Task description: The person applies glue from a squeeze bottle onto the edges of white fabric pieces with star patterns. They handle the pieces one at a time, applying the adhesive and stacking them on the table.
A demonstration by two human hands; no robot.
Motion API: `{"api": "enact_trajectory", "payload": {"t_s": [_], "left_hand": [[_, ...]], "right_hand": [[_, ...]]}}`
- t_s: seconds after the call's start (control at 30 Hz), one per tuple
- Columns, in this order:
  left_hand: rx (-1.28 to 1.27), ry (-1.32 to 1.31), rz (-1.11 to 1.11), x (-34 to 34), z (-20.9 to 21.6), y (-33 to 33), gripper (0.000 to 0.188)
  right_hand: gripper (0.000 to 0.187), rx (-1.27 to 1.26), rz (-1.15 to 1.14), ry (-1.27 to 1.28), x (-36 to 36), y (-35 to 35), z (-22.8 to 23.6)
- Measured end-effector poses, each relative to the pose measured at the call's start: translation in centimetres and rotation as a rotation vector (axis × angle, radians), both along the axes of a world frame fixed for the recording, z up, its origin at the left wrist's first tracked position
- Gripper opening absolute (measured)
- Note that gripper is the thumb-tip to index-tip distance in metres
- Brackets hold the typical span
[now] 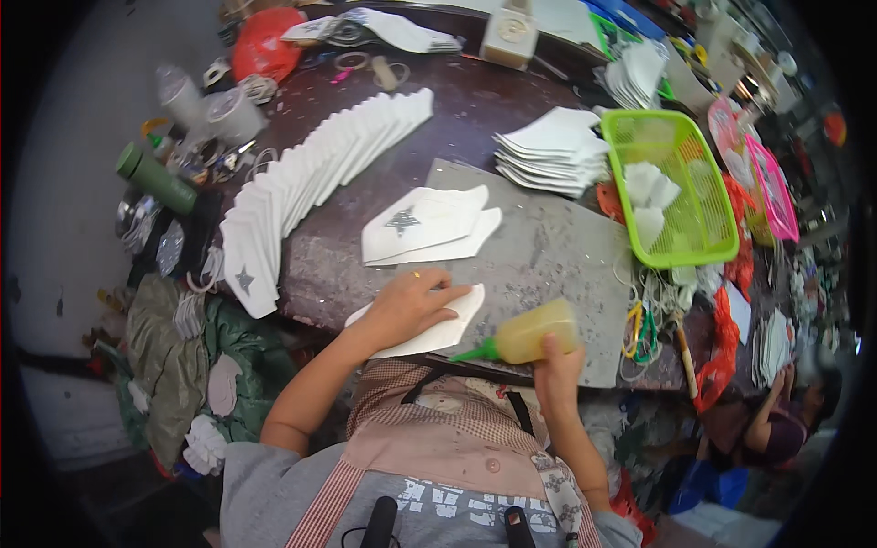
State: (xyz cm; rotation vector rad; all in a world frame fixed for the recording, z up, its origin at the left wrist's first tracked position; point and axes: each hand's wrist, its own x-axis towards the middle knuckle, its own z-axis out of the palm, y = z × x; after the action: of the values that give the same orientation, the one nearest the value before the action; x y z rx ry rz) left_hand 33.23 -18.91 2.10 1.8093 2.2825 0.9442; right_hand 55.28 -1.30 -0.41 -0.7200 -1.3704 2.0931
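My left hand (416, 309) lies on a white cut piece (429, 340) at the table's near edge, its fingers stretched over the piece. To its right, my right hand (557, 370) is closed around a squeeze bottle (539, 333) of yellowish liquid. The bottle is tilted, and its green nozzle points left and down, close to the piece's near edge. Just beyond my left hand, two white pieces (429, 222) overlap on a grey board (548, 247); the upper one bears a dark star. What the pieces are made of I cannot tell.
A fanned row of white pieces (311, 173) curves along the left. At the back right lies a stack (553, 151) of white pieces beside a green basket (617, 183). Scissors (647, 333) lie at the right edge. A green flask (160, 178) stands left. Another person (781, 416) sits far right.
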Motion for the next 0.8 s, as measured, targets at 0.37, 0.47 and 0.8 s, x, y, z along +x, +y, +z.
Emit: {"api": "enact_trajectory", "payload": {"t_s": [0.37, 0.47, 0.8], "left_hand": [[0.795, -0.461, 1.014, -6.5, 6.3, -16.8, 0.059], [0.886, -0.406, 1.099, -12.1, 0.2, -23.2, 0.062], [0.521, 0.393, 1.076, -10.4, 5.5, -9.7, 0.029]], "right_hand": [[0.066, -0.178, -0.374, 0.298, -0.5, 8.7, -2.5], [0.067, -0.115, -0.318, 0.288, -1.0, 8.6, -2.5], [0.062, -0.141, -0.361, 0.301, -0.9, 8.4, -3.1]]}}
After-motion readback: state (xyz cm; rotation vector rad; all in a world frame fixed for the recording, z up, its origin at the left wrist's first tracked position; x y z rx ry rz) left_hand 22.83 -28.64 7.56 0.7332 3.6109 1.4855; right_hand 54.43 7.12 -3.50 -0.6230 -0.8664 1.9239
